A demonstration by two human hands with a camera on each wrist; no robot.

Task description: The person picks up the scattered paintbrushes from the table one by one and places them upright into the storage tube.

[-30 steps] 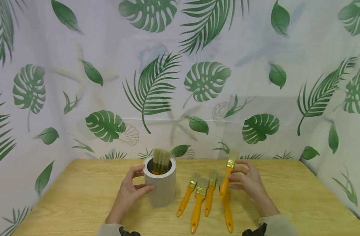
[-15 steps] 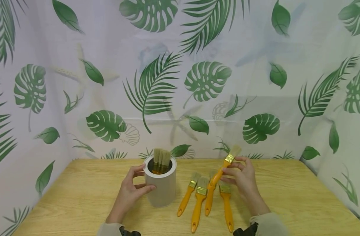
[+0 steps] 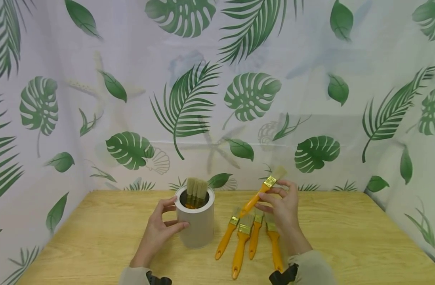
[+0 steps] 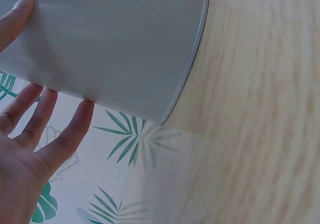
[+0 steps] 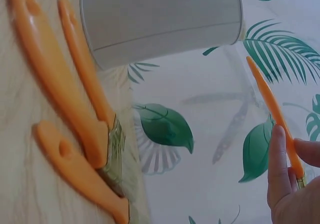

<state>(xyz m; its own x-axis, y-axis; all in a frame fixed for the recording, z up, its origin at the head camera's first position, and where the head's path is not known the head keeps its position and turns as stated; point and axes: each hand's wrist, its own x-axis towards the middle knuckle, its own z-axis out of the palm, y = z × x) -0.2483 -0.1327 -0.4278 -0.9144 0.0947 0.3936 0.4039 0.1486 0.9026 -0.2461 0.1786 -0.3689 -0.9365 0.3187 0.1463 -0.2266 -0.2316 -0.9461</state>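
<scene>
A pale grey cylindrical can (image 3: 197, 229) with a white rim stands upright on the table, and my left hand (image 3: 159, 229) grips its left side between thumb and fingers. In the left wrist view the fingertips press the wall of the can (image 4: 115, 49). Bristles up, a few paintbrushes (image 3: 197, 190) stand inside, their handles mostly hidden. My right hand (image 3: 284, 206) pinches another paintbrush (image 3: 256, 199) with an orange handle. It is raised and tilted, bristles up to the right, handle end down toward the can; the right wrist view shows thumb and finger on its handle (image 5: 272, 104).
Several orange-handled paintbrushes (image 3: 241, 253) lie side by side on the wooden table (image 3: 96, 237), right of the can, bristles away from me. My right forearm passes beside the rightmost one. A leaf-patterned white cloth (image 3: 260, 150) hangs behind the table and at both sides.
My right hand has moved left with the paintbrush, whose handle end has swung from pointing down to pointing left toward the can. My left hand keeps its grip on the can.
</scene>
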